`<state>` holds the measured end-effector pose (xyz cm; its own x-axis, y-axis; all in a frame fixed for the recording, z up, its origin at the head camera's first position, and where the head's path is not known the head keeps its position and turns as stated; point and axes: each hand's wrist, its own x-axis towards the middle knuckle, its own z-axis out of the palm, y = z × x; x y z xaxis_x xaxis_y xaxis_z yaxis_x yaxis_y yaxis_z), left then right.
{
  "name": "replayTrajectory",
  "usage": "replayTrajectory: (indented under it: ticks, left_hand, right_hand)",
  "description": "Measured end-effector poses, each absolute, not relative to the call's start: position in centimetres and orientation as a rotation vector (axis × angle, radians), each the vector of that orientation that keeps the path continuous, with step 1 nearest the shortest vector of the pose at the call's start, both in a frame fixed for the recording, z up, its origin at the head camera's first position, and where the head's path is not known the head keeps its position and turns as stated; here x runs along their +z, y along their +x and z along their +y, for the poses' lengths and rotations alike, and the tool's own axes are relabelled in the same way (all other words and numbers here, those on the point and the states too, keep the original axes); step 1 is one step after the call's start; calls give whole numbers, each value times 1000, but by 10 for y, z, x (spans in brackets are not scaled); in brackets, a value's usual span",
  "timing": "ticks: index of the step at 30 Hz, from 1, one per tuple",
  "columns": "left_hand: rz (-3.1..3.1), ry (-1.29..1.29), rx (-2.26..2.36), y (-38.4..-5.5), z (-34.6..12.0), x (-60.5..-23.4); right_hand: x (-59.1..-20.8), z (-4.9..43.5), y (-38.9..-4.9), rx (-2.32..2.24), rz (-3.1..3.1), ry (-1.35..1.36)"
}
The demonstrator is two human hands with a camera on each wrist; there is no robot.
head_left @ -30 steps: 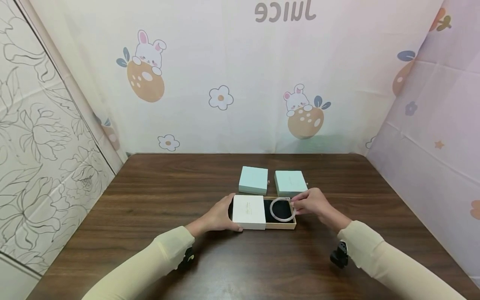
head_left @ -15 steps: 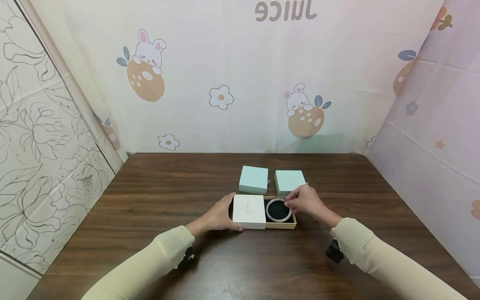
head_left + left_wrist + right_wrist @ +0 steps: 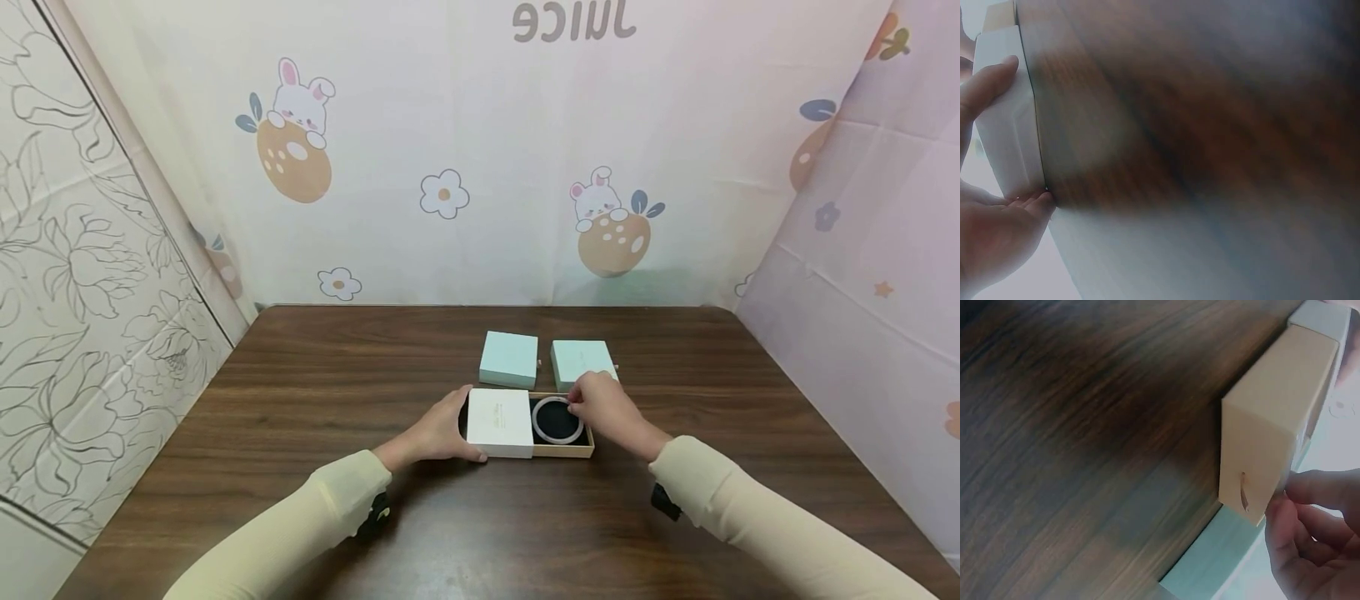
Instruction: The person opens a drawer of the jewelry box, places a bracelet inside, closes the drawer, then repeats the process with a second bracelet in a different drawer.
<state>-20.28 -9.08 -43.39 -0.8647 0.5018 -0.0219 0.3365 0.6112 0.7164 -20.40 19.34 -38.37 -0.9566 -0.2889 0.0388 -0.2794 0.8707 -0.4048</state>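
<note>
A white box sleeve [image 3: 498, 423] lies on the table, and its drawer [image 3: 562, 452] sticks out to the right, showing a black lining [image 3: 557, 421]. On that lining lies a pale, translucent bangle [image 3: 557, 441]. My left hand [image 3: 433, 430] grips the sleeve from its left, thumb at the near side and fingers at the far side. With bent thumb and forefinger, my right hand [image 3: 609, 410] pinches the bangle's upper right edge. In the right wrist view, those fingertips are right at the drawer's top edge, above a small pull loop [image 3: 1244, 492].
Two mint-green boxes, a left one [image 3: 508, 360] and a right one [image 3: 581, 360], stand just behind the white box; my right hand overlaps the right one. The brown wooden table [image 3: 337, 358] ends at a printed curtain [image 3: 510, 242] behind.
The bangle has shifted left and settled flatter inside the drawer. My right hand has moved left with it, while the left hand keeps its hold on the sleeve.
</note>
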Motion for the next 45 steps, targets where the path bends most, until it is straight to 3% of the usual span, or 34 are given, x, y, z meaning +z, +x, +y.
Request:
replayTrajectory:
  ticks: [12, 22, 29, 45]
  left_hand:
    - [2623, 697, 1099, -204, -89, -431]
    - [2622, 694, 1092, -201, -89, -429]
    - [2620, 685, 1103, -201, -91, -432]
    - [2614, 692, 1093, -202, -91, -431]
  right_hand:
    - [-388, 188, -202, -432, 3074, -564]
    - [-386, 194, -198, -582, 3097, -514]
    - [-387, 216, -192, -799, 3102, -419]
    - [-400, 230, -194, -1336, 2449, 116]
